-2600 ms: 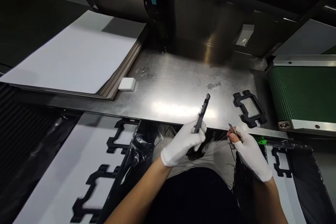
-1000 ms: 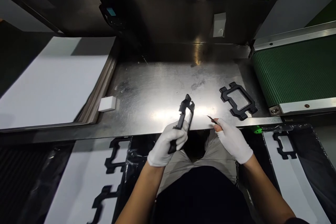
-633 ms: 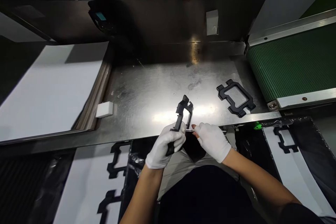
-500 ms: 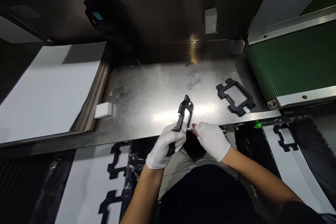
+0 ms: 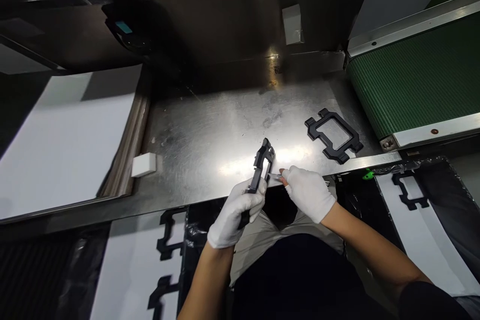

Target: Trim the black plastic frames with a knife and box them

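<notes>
My left hand, in a white glove, is closed around the lower end of a black plastic frame. The frame stands on edge, tilted, just above the front of the metal bench. My right hand, gloved with bare thumb and fingertip showing, pinches a slim silver knife-like tool. Its tip is at the inner edge of the frame's opening; whether it touches I cannot tell. Another black plastic frame lies flat on the bench to the right.
Paper sheets are stacked at left, beside a white block. Another white block is at the back. A green conveyor belt borders the right. Below the bench, more black frames lie on white sheets at both sides.
My right hand has moved slightly up and right, and the tool's tip now sits higher along the frame's inner edge. The left hand still grips the frame; the view has shifted slightly.
</notes>
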`<state>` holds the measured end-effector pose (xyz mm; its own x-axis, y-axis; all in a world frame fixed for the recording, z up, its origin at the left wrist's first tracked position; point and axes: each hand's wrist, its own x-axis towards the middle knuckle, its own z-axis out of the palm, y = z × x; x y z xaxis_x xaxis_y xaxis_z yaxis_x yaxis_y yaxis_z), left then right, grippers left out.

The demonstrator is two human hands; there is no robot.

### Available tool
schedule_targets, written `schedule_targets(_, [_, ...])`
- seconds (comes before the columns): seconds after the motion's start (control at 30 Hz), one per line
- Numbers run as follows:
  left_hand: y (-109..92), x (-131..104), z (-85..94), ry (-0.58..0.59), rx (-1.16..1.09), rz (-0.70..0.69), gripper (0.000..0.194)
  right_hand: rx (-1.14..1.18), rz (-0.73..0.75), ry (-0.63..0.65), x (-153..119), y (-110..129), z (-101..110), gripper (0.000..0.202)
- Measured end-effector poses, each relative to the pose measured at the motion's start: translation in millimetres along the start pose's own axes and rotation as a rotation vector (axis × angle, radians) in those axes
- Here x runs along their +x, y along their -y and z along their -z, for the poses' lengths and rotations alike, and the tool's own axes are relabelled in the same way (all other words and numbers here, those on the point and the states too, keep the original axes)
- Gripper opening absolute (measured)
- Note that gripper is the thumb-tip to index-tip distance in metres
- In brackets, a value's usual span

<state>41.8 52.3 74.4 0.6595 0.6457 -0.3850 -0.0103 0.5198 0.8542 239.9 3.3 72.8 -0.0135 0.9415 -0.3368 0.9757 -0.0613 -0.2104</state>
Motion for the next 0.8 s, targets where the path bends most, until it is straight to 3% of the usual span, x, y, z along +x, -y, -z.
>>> schedule_targets(0.23, [-1.6,0.2,2.2,-0.006,0.003,-0.019,0.016,0.001,0.087,0.067,-3.1,13.4,-10.6,0.033])
schedule_targets(0.8, [1.9,-1.3,1.0,0.015,-0.001,-0.012,0.015,-0.006,-0.063,0.008,-1.5,9.2,8.9,0.041])
